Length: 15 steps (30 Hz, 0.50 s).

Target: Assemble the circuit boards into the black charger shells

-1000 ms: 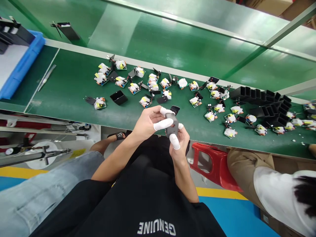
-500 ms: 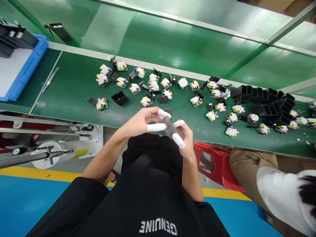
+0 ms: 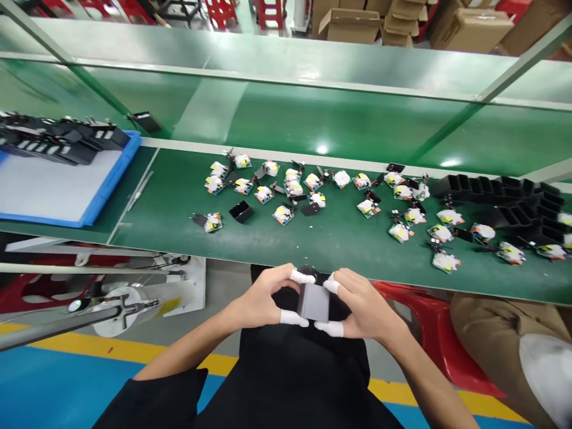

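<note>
Between my two hands is a dark grey rectangular plastic case [image 3: 316,302], held in front of my lap, just off the bench's front edge. My left hand [image 3: 274,298] grips its left side, with white finger cots on thumb and fingertip. From the other side my right hand [image 3: 355,302] closes on it, also wearing white finger cots. Past the case, on the green bench [image 3: 268,244], lie several small circuit boards [image 3: 284,214] covered in white material with yellow labels. An open black case [image 3: 241,211] stands among them.
At the left, a blue tray [image 3: 129,173] holds a row of black cases [image 3: 67,143]. Many empty black cases [image 3: 473,193] stand at the back right. A white pen-like tool [image 3: 140,189] lies near the tray. A red stool [image 3: 429,333] and a seated person [image 3: 487,339] are at my right.
Both hands have drawn the case back toward my body and turned it so a broad face shows. My right hand has shifted its grip, and the camera view has tilted up.
</note>
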Each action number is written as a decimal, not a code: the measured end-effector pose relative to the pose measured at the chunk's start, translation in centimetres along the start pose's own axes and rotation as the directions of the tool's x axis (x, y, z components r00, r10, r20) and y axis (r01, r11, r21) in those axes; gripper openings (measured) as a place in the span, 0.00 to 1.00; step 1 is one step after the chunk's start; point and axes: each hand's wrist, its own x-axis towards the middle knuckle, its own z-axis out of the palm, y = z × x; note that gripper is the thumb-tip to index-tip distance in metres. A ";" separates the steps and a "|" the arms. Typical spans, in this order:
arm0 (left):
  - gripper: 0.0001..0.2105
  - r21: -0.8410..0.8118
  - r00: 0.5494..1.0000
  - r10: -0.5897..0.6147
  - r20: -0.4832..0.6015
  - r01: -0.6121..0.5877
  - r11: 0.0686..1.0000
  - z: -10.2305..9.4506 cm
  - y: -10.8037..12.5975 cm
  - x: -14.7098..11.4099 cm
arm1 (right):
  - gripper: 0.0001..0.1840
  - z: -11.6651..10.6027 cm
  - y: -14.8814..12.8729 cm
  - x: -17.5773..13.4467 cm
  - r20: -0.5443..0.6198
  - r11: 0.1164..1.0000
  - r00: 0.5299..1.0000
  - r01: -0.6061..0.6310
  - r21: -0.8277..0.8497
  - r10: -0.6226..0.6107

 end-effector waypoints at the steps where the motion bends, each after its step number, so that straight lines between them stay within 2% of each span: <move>1: 0.31 0.059 1.000 0.018 0.013 -0.019 0.998 -0.2 -0.1 -0.2 | 0.24 -0.1 -0.1 0.2 -0.003 0.998 0.999 0.044 -0.034 -0.044; 4: 0.25 0.228 0.992 0.111 0.059 -0.121 0.966 -0.9 -0.3 -0.6 | 0.22 -0.1 -0.3 1.0 0.018 0.987 0.993 0.120 -0.111 -0.119; 8: 0.30 0.261 0.975 0.213 0.058 -0.221 0.940 -1.4 -1.0 -1.5 | 0.24 0.7 -0.8 1.4 0.103 0.993 0.992 0.079 -0.089 -0.070; 12: 0.29 0.367 0.980 0.187 0.071 -0.200 0.908 -1.5 -2.1 -3.1 | 0.33 3.4 -0.7 0.4 0.162 0.997 0.985 0.054 0.057 -0.063; 15: 0.28 0.428 0.973 0.205 0.110 -0.232 0.873 -1.8 -3.4 -4.1 | 0.38 5.7 0.1 -0.4 0.222 0.995 0.972 0.054 0.080 -0.071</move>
